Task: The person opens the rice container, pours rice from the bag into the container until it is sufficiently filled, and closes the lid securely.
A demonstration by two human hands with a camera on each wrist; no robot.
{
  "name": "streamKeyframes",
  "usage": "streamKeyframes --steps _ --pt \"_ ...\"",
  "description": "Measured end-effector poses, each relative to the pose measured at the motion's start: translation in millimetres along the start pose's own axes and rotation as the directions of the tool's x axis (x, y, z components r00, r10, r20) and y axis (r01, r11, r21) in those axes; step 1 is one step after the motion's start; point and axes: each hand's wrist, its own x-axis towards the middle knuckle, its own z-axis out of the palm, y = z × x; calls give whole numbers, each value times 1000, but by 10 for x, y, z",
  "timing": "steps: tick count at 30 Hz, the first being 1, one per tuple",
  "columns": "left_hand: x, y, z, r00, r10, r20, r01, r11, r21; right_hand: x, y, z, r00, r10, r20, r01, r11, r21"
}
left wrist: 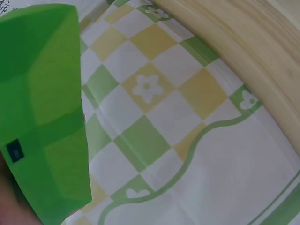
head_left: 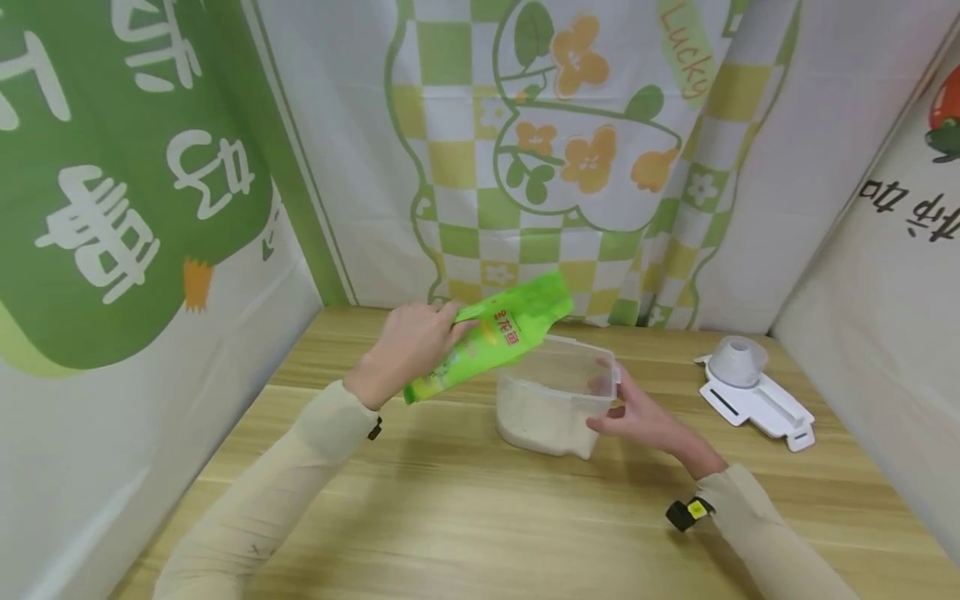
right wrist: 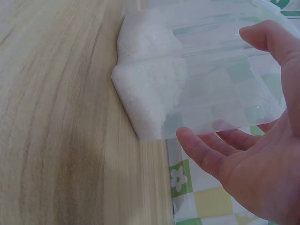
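My left hand (head_left: 411, 348) grips a bright green printed bag (head_left: 498, 333), held tilted above the table with one end over a clear plastic container (head_left: 551, 379). In the left wrist view the green bag (left wrist: 44, 108) fills the left side, with only a bit of the hand showing at the corner. The container stands upright on the table, its lower part full of white grains (right wrist: 150, 70) that look like rice. My right hand (head_left: 637, 417) holds the container by its right end, thumb on one side and fingers on the other. Whether grains are falling from the bag cannot be seen.
A white lid (head_left: 757, 404) with a clear cup (head_left: 738, 362) on it lies at the right of the wooden table (head_left: 450, 525). Behind hangs a checked, flowered cloth (head_left: 465, 167). Printed cloth walls (head_left: 247, 275) border the table at both sides.
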Motion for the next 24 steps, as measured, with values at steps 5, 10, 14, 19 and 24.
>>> streamKeyframes --steps 5,10,14,19,24 --pt "-61 -81 61 998 -56 -8 56 998 -30 -1 1 -3 1000 4 0 -4 1000 -6" --pt "-152 -158 129 995 -98 -21 97 994 -39 -4 -11 6 1000 7 6 -7 1000 7" --pt "-224 -200 205 994 -105 -25 104 993 -56 -7 -6 14 1000 9 2 -9 1000 7" --pt "-291 -255 340 989 -145 -6 144 986 -88 -15 -3 19 1000 14 1 -14 1000 3" --pt "-345 -314 479 982 -184 38 186 980 -69 -7 -3 17 1000 4 0 -4 1000 -2"
